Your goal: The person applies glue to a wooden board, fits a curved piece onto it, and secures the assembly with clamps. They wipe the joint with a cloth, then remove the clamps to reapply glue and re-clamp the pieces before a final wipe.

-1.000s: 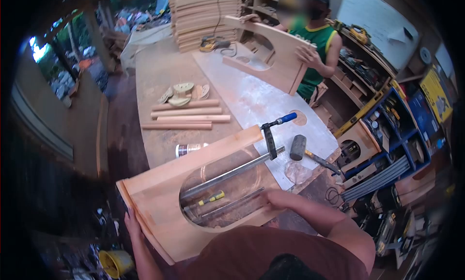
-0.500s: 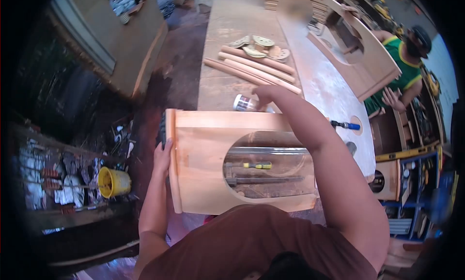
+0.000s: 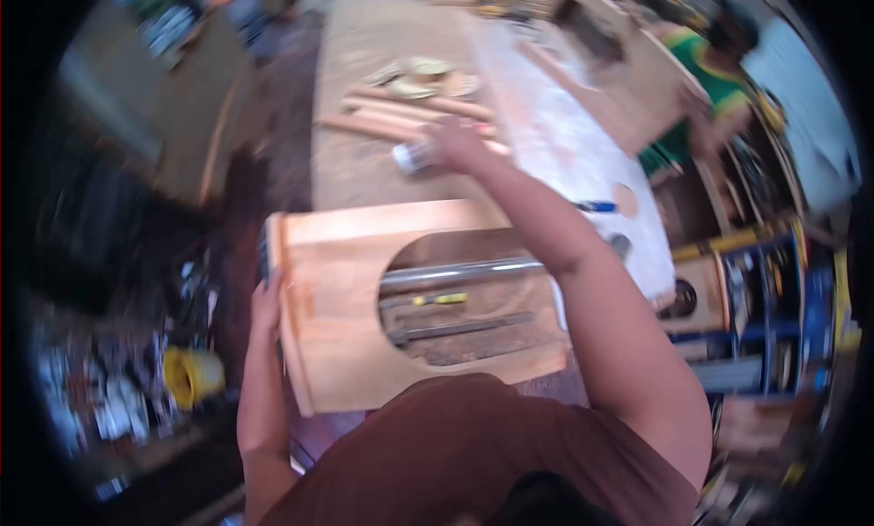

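A pale wooden panel piece (image 3: 332,289) with a large oval cutout and a raised strip on its left end lies in front of my body. My left hand (image 3: 267,303) grips that left end, just below a dark object (image 3: 264,244); some of its fingers are hidden. Stretched over the far edge, my right hand (image 3: 458,146) is closed around a small white container (image 3: 412,156), which lies tilted beside the wooden dowels (image 3: 373,126). Both hand and container are blurred. Through the cutout show a metal bar (image 3: 460,271), a yellow screwdriver (image 3: 442,299) and a dark bar (image 3: 464,328).
Sanding discs (image 3: 423,75) lie beyond the dowels on the workbench (image 3: 350,48). A blue-handled tool (image 3: 596,207) is at right. A co-worker (image 3: 715,75) in green handles another wooden panel (image 3: 628,89). A yellow bucket (image 3: 193,378) stands at lower left.
My right hand has closed on the white container and moved it closer to the dowels. The whole view has shifted and blurred. My left hand stays on the panel's left end.
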A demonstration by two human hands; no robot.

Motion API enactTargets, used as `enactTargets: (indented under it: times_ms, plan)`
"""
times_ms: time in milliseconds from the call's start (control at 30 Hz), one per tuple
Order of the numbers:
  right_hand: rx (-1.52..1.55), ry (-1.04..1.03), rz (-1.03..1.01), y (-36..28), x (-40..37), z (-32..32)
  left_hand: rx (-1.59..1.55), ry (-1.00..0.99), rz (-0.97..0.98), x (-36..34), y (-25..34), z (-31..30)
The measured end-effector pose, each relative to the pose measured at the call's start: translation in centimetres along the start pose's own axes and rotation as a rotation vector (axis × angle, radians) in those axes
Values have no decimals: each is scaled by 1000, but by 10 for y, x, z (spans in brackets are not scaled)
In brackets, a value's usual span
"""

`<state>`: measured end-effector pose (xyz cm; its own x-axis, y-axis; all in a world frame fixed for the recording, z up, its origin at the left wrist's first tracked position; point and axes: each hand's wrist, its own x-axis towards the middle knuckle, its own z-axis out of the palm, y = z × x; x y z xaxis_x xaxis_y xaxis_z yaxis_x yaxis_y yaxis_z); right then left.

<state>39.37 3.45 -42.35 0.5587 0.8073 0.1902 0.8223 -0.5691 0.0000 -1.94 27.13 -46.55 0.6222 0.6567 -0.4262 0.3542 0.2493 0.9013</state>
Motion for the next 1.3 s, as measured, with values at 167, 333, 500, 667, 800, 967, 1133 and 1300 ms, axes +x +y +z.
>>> enactTargets:
  times_ms: [167,333,500,667,800,967,1133,1300]
  plan:
    - [344,299,-104,-11,-126,-98,97,-44,-102,14,-1,0]
    - [552,460,401,44,-296,-109,169,-73,-147,14,5,13]
    - [468,227,823,80,-439,-64,200,-105,-181,17,-4,12]
    - [61,143,807,64,-456,-36,250,-89,-249,43,-24,8]
    - [7,-96,898,58,-433,-36,226,-112,-256,31,-15,13]
    - [126,-64,939,79,-439,-18,208,-241,-257,36,-19,-2]
    - [1003,252,1083,41,-400,-43,193,-284,-236,33,-21,-11]
    - [1682,173,991,-57,-329,-84,59,-370,-212,40,-35,-21]
